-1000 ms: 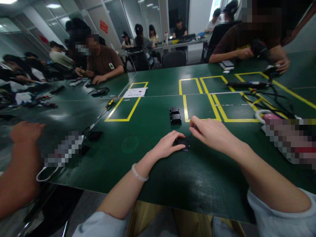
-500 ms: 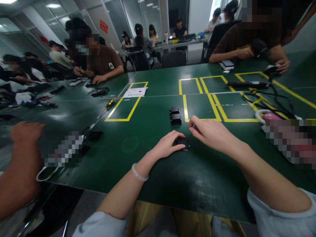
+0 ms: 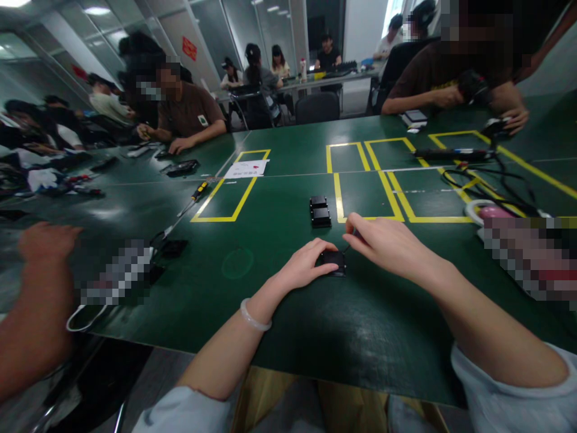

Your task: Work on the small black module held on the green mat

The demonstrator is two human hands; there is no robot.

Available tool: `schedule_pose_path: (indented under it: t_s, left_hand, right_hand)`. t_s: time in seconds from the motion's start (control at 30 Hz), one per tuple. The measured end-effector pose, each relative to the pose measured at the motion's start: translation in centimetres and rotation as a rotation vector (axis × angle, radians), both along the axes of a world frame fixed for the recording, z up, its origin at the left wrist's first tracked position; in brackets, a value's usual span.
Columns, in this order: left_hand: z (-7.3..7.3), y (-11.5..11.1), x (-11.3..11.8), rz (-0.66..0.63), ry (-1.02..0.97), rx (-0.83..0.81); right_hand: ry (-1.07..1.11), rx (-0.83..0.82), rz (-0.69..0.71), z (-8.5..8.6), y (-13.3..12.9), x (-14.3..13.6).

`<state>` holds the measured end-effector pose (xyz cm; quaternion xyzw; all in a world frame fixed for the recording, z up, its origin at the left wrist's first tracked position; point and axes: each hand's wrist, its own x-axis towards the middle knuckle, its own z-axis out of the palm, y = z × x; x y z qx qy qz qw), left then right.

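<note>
- Left hand (image 3: 311, 263), in the head view, rests low on the table with its thumb and fingers closed about a small black block (image 3: 334, 261), thumb over the near part, fingertips toward the far edge.
- The black block lies flat on the green table (image 3: 383, 337), in front of the person and between the two hands, its left part covered by the fingers.
- The right hand (image 3: 378, 242) is curled, thumb and forefinger pinching a thin dark tool (image 3: 347, 247) that slants down to the block's right side; the tool is too slim and dim to name for sure, and whether its tip touches the block cannot be told.
- A pale bracelet (image 3: 255, 316) circles the left wrist, and light sleeves are pushed up both forearms.
- Just beyond the hands stand two more black blocks (image 3: 320, 213), one behind the other.
- Yellow tape (image 3: 338, 198) marks out boxes farther along the tabletop, and a white paper (image 3: 247, 169) lies across the box to the left.
- Near that paper is a yellow-and-black tool (image 3: 199, 191).
- At the right, dark cables (image 3: 518, 180) lie loosely near a pink, pixelated bundle (image 3: 527, 252).
- Across the table sits a co-worker in brown (image 3: 193, 108); another person's forearm (image 3: 45, 294) shows at the left edge.
</note>
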<state>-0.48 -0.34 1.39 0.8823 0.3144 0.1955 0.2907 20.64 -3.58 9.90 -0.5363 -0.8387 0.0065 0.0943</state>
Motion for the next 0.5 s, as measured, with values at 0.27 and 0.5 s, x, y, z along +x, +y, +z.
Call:
schedule_pose_path:
  t_s: [0.27, 0.5]
  left_hand:
    - [0.18, -0.02, 0.02, 0.002, -0.002, -0.010]
    - [0.13, -0.06, -0.02, 0.012, 0.002, -0.012]
  right_hand:
    - [0.021, -0.024, 0.011, -0.13, 0.00, 0.27]
    - [0.016, 0.008, 0.004, -0.13, 0.08, 0.09]
